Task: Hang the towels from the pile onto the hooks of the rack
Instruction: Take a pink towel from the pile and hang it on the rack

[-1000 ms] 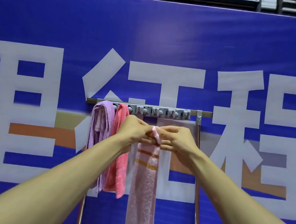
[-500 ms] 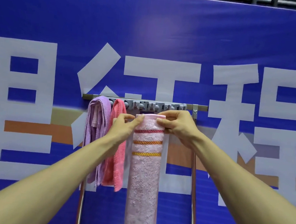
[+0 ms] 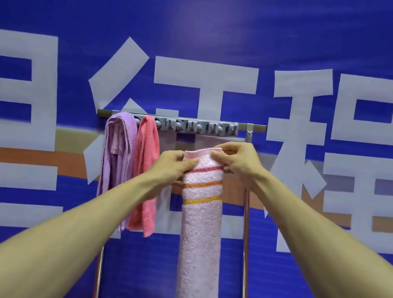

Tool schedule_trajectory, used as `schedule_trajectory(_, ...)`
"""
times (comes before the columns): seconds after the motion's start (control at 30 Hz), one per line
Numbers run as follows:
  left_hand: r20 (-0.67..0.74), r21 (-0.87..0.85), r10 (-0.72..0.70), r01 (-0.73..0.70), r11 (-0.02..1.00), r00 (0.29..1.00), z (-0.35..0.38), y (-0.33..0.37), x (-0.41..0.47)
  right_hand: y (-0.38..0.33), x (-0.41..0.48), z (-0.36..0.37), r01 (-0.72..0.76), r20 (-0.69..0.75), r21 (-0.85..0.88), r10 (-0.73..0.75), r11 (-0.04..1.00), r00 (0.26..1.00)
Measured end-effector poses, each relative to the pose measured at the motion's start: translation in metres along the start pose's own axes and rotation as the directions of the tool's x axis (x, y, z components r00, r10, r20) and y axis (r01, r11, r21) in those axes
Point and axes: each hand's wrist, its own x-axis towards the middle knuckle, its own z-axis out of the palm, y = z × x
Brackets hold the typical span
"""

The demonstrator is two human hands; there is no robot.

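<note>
Both hands, left hand (image 3: 174, 164) & right hand (image 3: 234, 160), pinch pink towel (image 3: 201, 222) top hem below rack (image 3: 181, 121). Keep hem taut, lift onto next free hook (image 3: 179, 127).

Blue banner (image 3: 203, 28) behind rack: big white chars, "程" at right, others partly cut off.

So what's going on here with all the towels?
A person is hanging towels on a hook rack in front of a blue banner. A purple towel and a coral towel already hang at its left end. The left hand and right hand pinch the top edge of a pale pink striped towel, holding it just below the free hooks, not yet hung.
</note>
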Motion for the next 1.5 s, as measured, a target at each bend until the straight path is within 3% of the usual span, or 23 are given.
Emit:
schedule_trajectory(0.13, -0.146, -0.016, 0.051, -0.054, 0.998, 0.988, 0.002, 0.005, 0.013, 0.009, -0.005, 0.004, -0.110, 0.038, 0.207, 0.104, 0.972, 0.994)
schedule_trajectory(0.2, -0.215, -0.054, 0.049, -0.062, 0.997, 0.975, 0.004, 0.013, 0.024, 0.018, -0.010, 0.010, -0.259, 0.176, 0.271, 0.217, 0.927, 0.960)
schedule_trajectory(0.27, -0.270, -0.129, 0.024, -0.061, 0.990, 0.962, 0.007, 0.021, 0.031, 0.030, -0.013, 0.015, -0.339, 0.292, 0.229, 0.268, 0.912, 0.918)
schedule_trajectory(0.53, -0.387, -0.538, -0.202, -0.042, 0.842, 0.900, -0.014, 0.023, 0.047, 0.057, -0.036, 0.027, -0.358, 0.445, 0.124, 0.271, 0.926, 0.854)
schedule_trajectory(0.67, -0.337, -0.655, -0.265, -0.022, 0.756, 0.904, -0.023, 0.007, 0.030, 0.050, -0.036, 0.041, -0.332, 0.322, 0.315, 0.229, 0.889, 0.919)
schedule_trajectory(0.83, -0.116, -0.554, -0.323, 0.209, 0.806, 0.939, -0.033, -0.045, -0.002, 0.035, -0.030, 0.060, -0.366, 0.196, 0.442, 0.311, 0.819, 0.930)
schedule_trajectory(0.97, 0.052, -0.561, -0.370, 0.333, 0.758, 0.928, -0.025, -0.069, -0.047, 0.023, -0.026, 0.073, -0.406, 0.115, 0.499, 0.406, 0.765, 0.907)
schedule_trajectory(1.03, 0.097, -0.513, -0.328, 0.330, 0.792, 0.940, -0.017, -0.077, -0.067, 0.019, -0.021, 0.077, -0.424, 0.085, 0.534, 0.453, 0.731, 0.887)
schedule_trajectory(1.17, 0.069, -0.254, -0.301, 0.308, 0.917, 0.951, -0.005, -0.097, -0.087, 0.020, -0.017, 0.077, -0.499, 0.071, 0.528, 0.550, 0.687, 0.832)
schedule_trajectory(1.33, 0.142, -0.405, -0.283, 0.316, 0.858, 0.949, 0.003, -0.103, -0.107, 0.033, -0.013, 0.080, -0.556, 0.016, 0.525, 0.646, 0.644, 0.763)
schedule_trajectory(1.5, 0.078, -0.163, -0.187, 0.198, 0.967, 0.979, 0.018, -0.126, -0.119, 0.038, -0.006, 0.079, -0.564, -0.032, 0.511, 0.670, 0.649, 0.742)
